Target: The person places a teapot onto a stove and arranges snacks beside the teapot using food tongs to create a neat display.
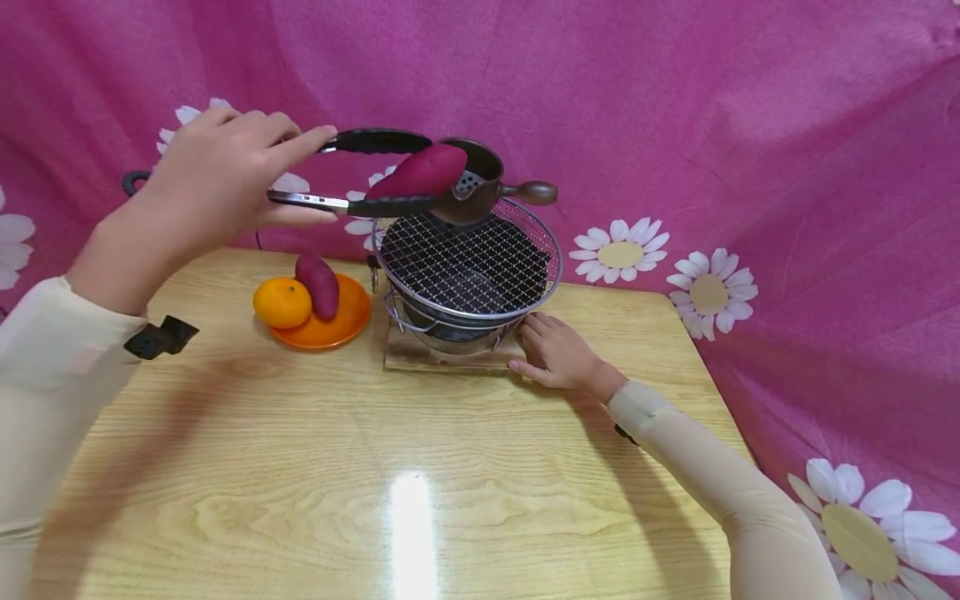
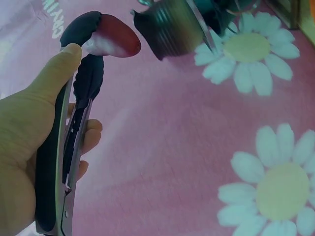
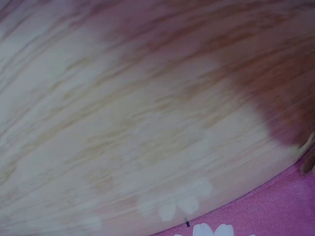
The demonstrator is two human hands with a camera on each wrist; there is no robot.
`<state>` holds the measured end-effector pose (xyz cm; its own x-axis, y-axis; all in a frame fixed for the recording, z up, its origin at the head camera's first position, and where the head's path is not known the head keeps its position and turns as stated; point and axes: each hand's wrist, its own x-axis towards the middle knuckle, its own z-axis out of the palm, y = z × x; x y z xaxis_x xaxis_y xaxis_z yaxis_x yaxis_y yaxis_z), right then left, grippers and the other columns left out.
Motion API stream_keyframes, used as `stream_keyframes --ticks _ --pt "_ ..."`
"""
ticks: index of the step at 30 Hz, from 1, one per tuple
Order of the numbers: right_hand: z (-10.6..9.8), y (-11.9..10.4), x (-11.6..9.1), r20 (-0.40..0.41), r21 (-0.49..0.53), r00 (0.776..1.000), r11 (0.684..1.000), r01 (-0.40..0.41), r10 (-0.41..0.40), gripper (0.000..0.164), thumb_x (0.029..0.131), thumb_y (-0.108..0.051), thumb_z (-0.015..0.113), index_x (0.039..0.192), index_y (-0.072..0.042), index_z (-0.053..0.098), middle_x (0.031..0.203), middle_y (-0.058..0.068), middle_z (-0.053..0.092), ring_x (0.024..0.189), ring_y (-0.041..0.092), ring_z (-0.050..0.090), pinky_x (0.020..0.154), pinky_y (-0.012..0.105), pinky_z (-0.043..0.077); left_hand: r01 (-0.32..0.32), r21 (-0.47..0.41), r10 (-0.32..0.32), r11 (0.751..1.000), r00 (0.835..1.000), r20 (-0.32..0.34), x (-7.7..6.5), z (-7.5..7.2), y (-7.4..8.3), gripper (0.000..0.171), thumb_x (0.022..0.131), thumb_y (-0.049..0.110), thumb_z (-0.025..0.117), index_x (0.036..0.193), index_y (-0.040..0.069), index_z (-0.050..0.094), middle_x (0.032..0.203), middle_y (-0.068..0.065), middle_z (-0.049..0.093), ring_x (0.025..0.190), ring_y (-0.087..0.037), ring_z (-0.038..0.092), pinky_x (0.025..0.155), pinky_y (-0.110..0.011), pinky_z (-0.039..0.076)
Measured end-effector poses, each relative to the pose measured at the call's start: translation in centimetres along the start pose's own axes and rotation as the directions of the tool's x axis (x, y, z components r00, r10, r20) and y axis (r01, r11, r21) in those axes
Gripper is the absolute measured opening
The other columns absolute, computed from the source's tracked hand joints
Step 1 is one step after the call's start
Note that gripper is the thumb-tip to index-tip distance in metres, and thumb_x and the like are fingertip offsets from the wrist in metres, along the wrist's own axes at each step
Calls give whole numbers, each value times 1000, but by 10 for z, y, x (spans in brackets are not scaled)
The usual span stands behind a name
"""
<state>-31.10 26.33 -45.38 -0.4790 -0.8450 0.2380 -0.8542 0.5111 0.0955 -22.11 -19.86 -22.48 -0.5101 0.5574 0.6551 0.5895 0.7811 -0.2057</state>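
Observation:
Raised at the left, my left hand grips a pair of tongs with black tips and a metal body. Between the tips sits a purple sweet potato, held in front of a brown side-handled teapot over the grill. The left wrist view shows the tongs with the sweet potato at their end. Under the teapot is a round wire-mesh grill on a stove with a wooden base. My right hand rests at the base's right corner, its fingers extended.
Left of the stove, an orange plate bears another sweet potato and a mandarin. A pink flowered cloth hangs behind the wooden table. The right wrist view shows mostly tabletop.

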Motion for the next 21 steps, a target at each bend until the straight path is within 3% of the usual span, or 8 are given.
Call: stream_keyframes --ticks 1,4,8,14,21 --pt "0 0 0 0 2 1000 1000 -2 2 74 102 -67 29 110 0 61 115 16 62 114 32 58 106 47 47 -3 -5 3 1000 1000 8 3 1 2 102 90 84 20 141 6 60 105 -26 69 93 -43 64 83 -57 50" --pt "0 0 0 2 5 1000 1000 -7 7 74 101 -68 28 108 -1 60 113 15 62 113 32 58 104 47 48 -5 -11 5 1000 999 42 11 1 11 84 92 74 52 143 6 58 108 -25 69 96 -42 64 86 -56 50" --pt "0 0 0 1 9 1000 1000 -7 7 72 101 -67 30 108 -2 59 112 14 61 112 31 57 104 46 48 -1 -7 1 1000 996 87 24 3 24 79 83 46 81 145 6 55 110 -24 68 98 -41 64 90 -54 50" --pt "2 1 -1 -18 1 1000 1000 8 -8 67 101 -63 36 108 -1 59 112 15 61 112 31 57 104 46 48 -24 -14 26 1000 994 103 43 11 43 75 88 49 76 146 6 55 111 -22 68 98 -40 64 93 -51 51" --pt "2 2 -3 -17 1 1000 1000 4 -4 70 101 -65 34 110 0 60 114 15 61 114 32 57 105 47 48 -66 -14 67 998 991 114 58 22 60 76 90 53 73 147 6 53 113 -21 67 98 -38 64 92 -48 51"
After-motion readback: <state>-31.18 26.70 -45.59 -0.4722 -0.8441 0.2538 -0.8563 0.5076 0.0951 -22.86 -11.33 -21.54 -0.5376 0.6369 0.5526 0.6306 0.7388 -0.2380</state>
